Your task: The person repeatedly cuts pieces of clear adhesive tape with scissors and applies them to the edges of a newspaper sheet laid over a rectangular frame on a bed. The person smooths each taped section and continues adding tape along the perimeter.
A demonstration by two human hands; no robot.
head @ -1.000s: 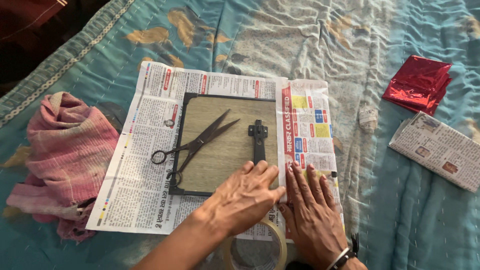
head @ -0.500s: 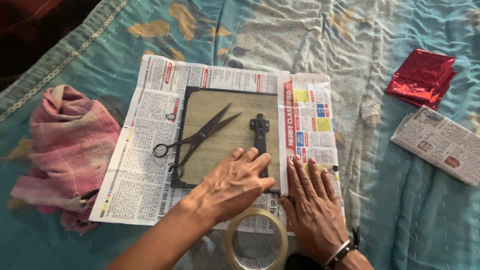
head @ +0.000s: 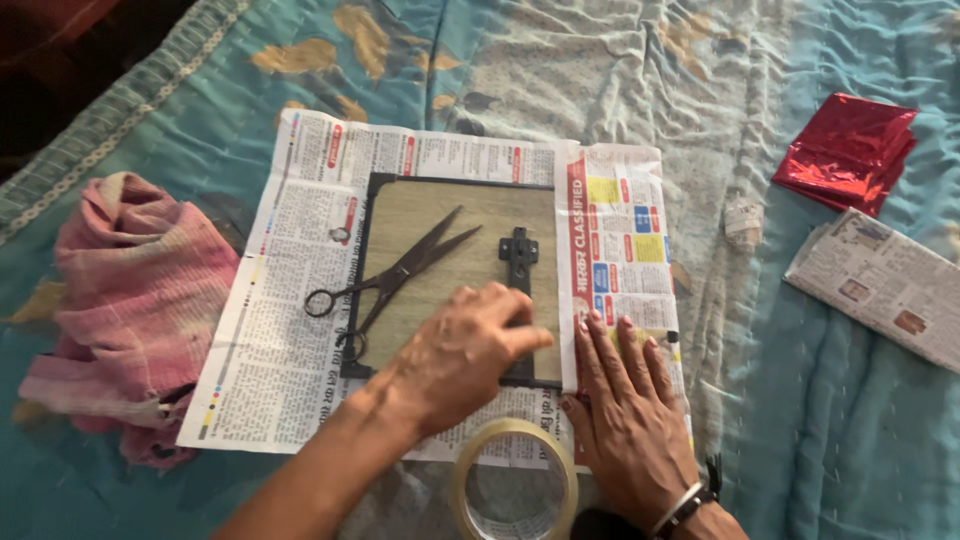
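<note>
The left hand covers the lower right part of the picture frame's backing board and the bottom of the black stand hinge; the folded newspaper hides the frame's right edge, and the right hand hides the fold's near corner; the tape roll is cut by the bottom edge of the view, its lower rim out of sight; the wrapped parcel runs off the right edge; the pink cloth is bunched, its shape unclear; a small pale lump on the quilt is too small to identify; the top left corner is too dark to read.
</note>
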